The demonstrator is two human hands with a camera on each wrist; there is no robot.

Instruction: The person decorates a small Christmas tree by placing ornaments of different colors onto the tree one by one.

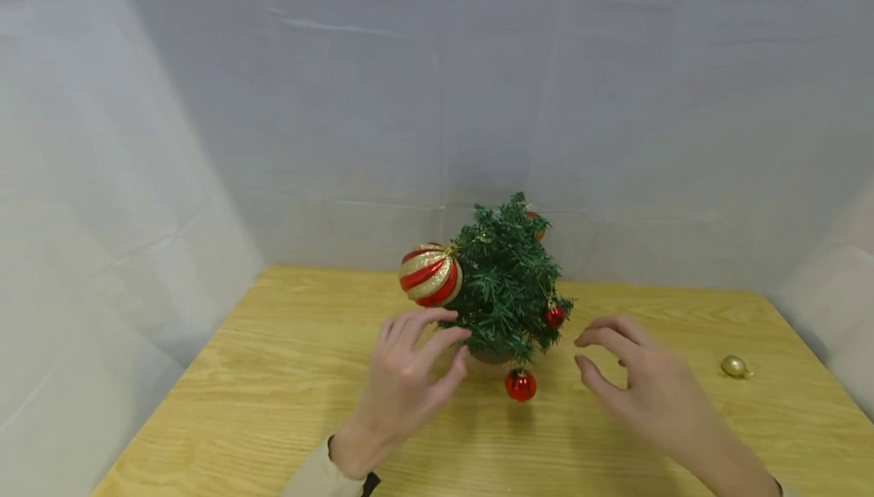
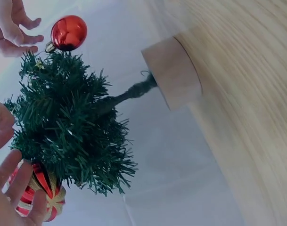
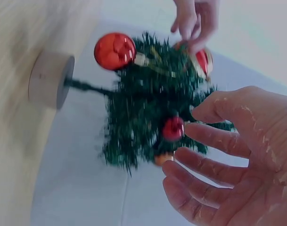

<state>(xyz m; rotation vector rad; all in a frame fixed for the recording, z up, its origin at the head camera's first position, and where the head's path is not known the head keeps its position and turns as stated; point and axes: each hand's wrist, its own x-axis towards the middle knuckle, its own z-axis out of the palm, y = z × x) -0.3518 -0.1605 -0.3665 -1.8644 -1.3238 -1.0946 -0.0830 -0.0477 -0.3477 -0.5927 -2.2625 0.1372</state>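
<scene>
A small artificial Christmas tree (image 1: 505, 284) stands upright on a round wooden base (image 2: 174, 73). From its left side hangs a large red and gold striped bauble (image 1: 430, 275). A shiny red bauble (image 1: 521, 386) hangs low at the front, and a smaller dark red bauble (image 1: 554, 316) on the right. Partly hidden by branches near the top is an orange-brown ornament (image 3: 163, 158). My left hand (image 1: 413, 375) is beside the tree's left, below the striped bauble, its fingers relaxed and holding nothing. To the right, my right hand (image 1: 645, 383) is apart from the branches, fingers loosely bent around nothing.
On the wooden table (image 1: 273, 375) at the right lies a small gold bauble (image 1: 734, 366). Something small and dark peeks out behind my right hand, too hidden to identify. A pale cloth backdrop (image 1: 341, 102) rises behind the table and along both sides.
</scene>
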